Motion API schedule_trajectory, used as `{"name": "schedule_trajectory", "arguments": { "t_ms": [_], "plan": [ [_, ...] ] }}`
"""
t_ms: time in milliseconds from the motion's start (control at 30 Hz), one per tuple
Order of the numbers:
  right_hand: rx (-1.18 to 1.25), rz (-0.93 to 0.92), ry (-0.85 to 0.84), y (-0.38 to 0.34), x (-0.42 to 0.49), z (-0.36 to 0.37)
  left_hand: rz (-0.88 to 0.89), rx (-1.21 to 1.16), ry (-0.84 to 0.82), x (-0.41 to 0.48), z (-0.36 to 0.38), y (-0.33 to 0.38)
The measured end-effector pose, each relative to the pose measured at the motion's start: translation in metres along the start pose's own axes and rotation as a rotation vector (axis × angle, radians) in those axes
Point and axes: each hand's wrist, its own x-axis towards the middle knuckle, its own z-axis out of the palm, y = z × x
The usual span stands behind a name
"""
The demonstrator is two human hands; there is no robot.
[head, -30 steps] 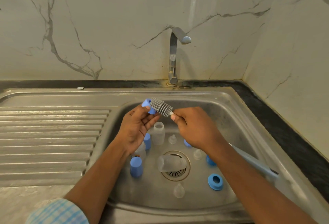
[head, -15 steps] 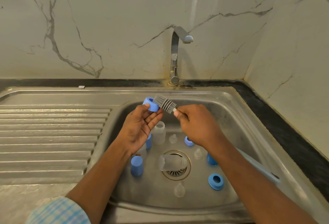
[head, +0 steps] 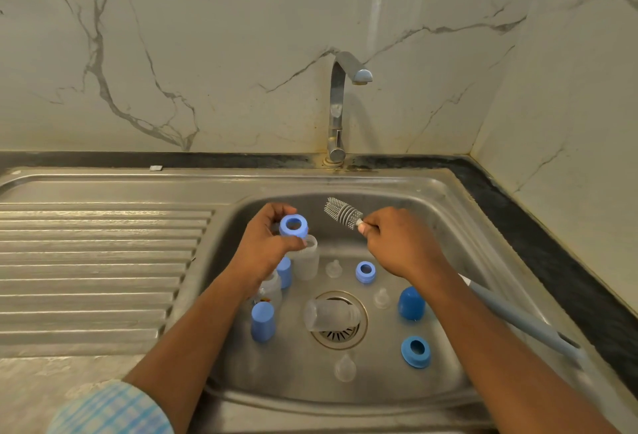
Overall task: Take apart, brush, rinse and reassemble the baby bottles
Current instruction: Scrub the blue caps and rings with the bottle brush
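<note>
My left hand (head: 264,243) holds a blue bottle collar ring (head: 293,225) over the sink basin, its opening facing me. My right hand (head: 400,243) grips a grey bottle brush (head: 341,212) close to its bristle head; the long blue-grey handle (head: 518,319) runs back under my forearm. The bristles are a short gap to the right of the ring. In the basin lie a clear bottle (head: 329,315) on its side over the drain, an upright clear bottle (head: 307,261), blue caps (head: 263,321) (head: 411,302), blue rings (head: 366,272) (head: 416,351) and clear teats (head: 345,367) (head: 333,268).
The steel sink (head: 448,212) has a ribbed drainboard (head: 96,261) on the left. A tap (head: 340,105) stands behind the basin, with no water running. Marble walls close the back and right side. Another bottle (head: 271,290) stands partly hidden under my left wrist.
The brush head has come away from the blue ring and moved right. My left hand has turned the ring so its opening faces me.
</note>
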Motion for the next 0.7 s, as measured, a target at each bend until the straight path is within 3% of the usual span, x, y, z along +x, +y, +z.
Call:
{"name": "schedule_trajectory", "arguments": {
  "t_ms": [133, 333, 567, 700],
  "plan": [
    [0.014, 0.005, -0.009, 0.003, 0.001, 0.002, 0.117, 0.32, -0.026, 0.003, 0.001, -0.008],
    [-0.006, 0.025, -0.066, 0.008, 0.006, 0.008, 0.139, 0.681, -0.11, 0.004, 0.003, -0.018],
    [-0.121, 0.168, -0.313, 0.029, 0.009, 0.02, 0.102, 0.877, -0.176, 0.001, 0.011, -0.021],
    [-0.101, 0.229, -0.335, 0.037, 0.012, 0.02, 0.106, 1.012, -0.296, -0.005, 0.03, -0.027]
  ]
}}
